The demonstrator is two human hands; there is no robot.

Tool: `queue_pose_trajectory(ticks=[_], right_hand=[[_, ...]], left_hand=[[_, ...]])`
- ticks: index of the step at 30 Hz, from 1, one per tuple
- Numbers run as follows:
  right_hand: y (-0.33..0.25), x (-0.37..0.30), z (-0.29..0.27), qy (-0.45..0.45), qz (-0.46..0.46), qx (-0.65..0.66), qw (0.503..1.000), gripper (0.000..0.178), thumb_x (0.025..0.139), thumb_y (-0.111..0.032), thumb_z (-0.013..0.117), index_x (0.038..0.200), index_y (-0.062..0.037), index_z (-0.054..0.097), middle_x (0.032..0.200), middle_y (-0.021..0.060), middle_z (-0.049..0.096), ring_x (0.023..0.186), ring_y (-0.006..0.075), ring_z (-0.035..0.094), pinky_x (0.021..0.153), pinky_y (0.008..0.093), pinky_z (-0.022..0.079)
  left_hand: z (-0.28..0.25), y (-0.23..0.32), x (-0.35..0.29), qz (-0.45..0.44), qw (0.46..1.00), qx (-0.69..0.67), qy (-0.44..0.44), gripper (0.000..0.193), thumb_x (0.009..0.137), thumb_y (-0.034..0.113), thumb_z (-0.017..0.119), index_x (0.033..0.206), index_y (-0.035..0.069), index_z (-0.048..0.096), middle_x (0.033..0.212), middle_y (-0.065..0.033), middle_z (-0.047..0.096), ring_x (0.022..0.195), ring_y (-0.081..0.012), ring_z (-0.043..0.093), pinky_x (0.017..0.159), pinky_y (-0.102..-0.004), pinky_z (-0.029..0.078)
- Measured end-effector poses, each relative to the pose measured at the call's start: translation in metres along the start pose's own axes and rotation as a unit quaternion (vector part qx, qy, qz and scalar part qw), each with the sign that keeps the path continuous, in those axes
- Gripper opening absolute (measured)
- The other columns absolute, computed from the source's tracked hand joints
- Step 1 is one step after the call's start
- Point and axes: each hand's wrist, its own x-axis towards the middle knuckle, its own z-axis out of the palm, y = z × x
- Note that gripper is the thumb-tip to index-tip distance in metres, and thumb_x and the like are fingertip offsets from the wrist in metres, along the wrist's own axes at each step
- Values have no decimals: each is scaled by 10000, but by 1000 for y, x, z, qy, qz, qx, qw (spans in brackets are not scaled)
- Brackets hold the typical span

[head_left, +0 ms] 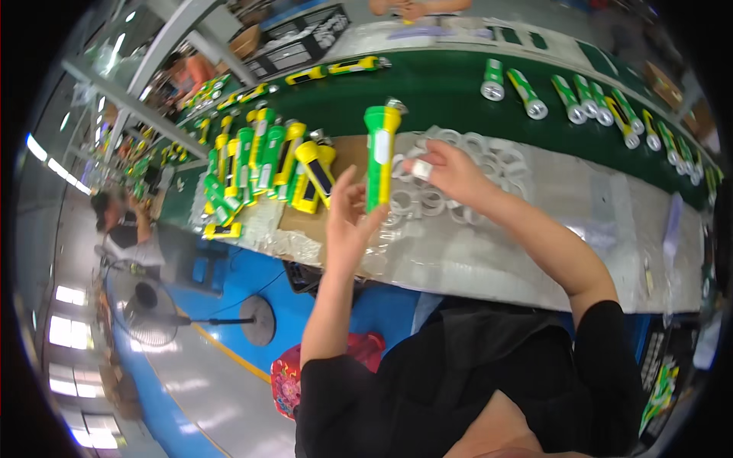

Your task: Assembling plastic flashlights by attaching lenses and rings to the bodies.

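The person held a green and yellow flashlight (379, 156) up over the worktop (534, 252). The left hand (347, 221) gripped it low down, with the fingers curled round its bottom end. The flashlight stood almost straight up, its long side running from the hand toward the far edge of the worktop, and its shiny head pointed away from the person.

The right hand (450, 174) was just to the right of the flashlight, near its middle. It pinched a small clear ring (422, 169) between the thumb and fingers. The ring was close to the flashlight but not touching it. So the left hand was the one on the flashlight, and the right hand was beside it.

Under the right hand lay a heap of clear rings (458, 187) on the worktop. Near the left edge lay a pile of more flashlights (267, 164). Along the far edge ran a green belt (443, 91) with a row of flashlights (595, 103) lying on it.
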Motion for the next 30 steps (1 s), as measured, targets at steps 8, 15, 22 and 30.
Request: queue_pose_trajectory(ticks=[8, 15, 22, 30], right_hand=[[0, -112, -32, 58, -1, 296, 954, 456, 868, -252, 643, 1240, -29, 502, 993, 90, 623, 885, 185, 632, 804, 338, 515], [-1, -203, -46, -64, 66, 281, 955, 619, 796, -235, 728, 1314, -35, 455, 974, 98, 593, 861, 217, 620, 787, 364, 509], [-1, -237, -47, 2, 140, 256, 956, 609, 909, -308, 693, 1374, -51, 395, 1075, 80, 571, 931, 179, 615, 825, 348, 517], [39, -235, -38, 206, -76, 98, 971, 418, 989, -256, 582, 1328, -54, 443, 1090, 78, 573, 907, 146, 608, 789, 309, 523]], left_hand=[[83, -34, -30, 7, 984, -80, -160, 642, 909, 83, 649, 1466, 44, 331, 1321, -143, 507, 1183, -216, 529, 953, -350, 462], [154, 13, -10, -194, 861, -374, -286, 441, 979, 149, 554, 1385, 3, 460, 1266, -213, 591, 1103, -280, 613, 960, -389, 490], [170, 16, -47, 110, 960, -85, -243, 167, 937, 37, 543, 1030, -36, 661, 914, -113, 661, 846, -185, 638, 766, -302, 514], [193, 5, -60, 313, 891, -47, -325, 311, 985, 186, 472, 1179, -1, 628, 1138, -136, 658, 970, -287, 627, 1005, -381, 406]])
